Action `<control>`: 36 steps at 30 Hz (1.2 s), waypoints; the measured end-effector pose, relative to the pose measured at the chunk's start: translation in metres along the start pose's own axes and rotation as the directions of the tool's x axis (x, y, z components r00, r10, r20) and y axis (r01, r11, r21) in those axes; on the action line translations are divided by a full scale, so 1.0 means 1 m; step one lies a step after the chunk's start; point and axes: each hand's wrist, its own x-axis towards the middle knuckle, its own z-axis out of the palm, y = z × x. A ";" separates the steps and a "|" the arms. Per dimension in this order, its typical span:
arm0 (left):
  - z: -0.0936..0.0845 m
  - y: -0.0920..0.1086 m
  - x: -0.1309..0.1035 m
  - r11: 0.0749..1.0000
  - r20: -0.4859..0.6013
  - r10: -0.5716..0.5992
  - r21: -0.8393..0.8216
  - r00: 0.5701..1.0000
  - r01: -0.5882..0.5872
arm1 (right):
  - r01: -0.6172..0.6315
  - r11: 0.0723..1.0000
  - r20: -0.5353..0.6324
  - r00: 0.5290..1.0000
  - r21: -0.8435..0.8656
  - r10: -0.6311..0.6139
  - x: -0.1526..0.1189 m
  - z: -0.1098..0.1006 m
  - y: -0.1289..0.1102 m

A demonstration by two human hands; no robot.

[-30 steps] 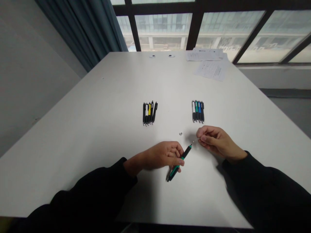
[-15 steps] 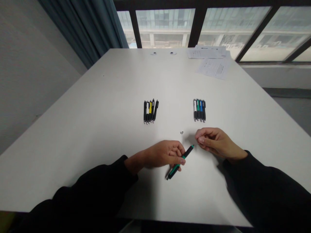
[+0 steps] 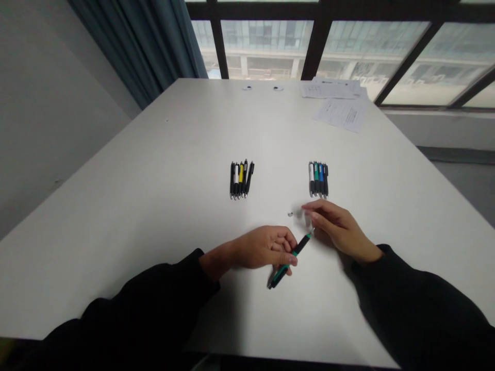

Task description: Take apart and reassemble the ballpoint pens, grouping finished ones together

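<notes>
Green-and-black pen (image 3: 302, 245), slanted over the white table (image 3: 185, 170), and the left hand (image 3: 268, 248) has it pinched between thumb and fingers, tip angled to the right hand (image 3: 338, 226)! Just beside that tip, the right thumb and forefinger stand parted, the lower fingers too hidden to tell. Beyond, five pens (image 3: 241, 181) lie to the left, four pens (image 3: 316, 180) to the right.

Pale daylight glows through the window (image 3: 266, 49), while soft shadows lie on the dimly lit table (image 3: 185, 154).
</notes>
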 end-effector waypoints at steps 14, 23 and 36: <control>0.000 0.005 -0.003 1.000 -0.022 0.012 0.001 1.000 -0.012 | -0.013 1.000 0.016 1.000 -0.012 0.014 0.010 0.002 -0.002; -0.003 0.000 -0.002 1.000 -0.020 0.005 -0.017 1.000 -0.005 | -0.181 0.852 0.067 0.983 0.491 0.170 0.005 -0.005 -0.009; -0.001 0.004 -0.002 1.000 -0.018 -0.003 0.001 1.000 0.003 | -0.226 0.890 0.216 0.965 0.396 0.149 0.002 -0.009 -0.002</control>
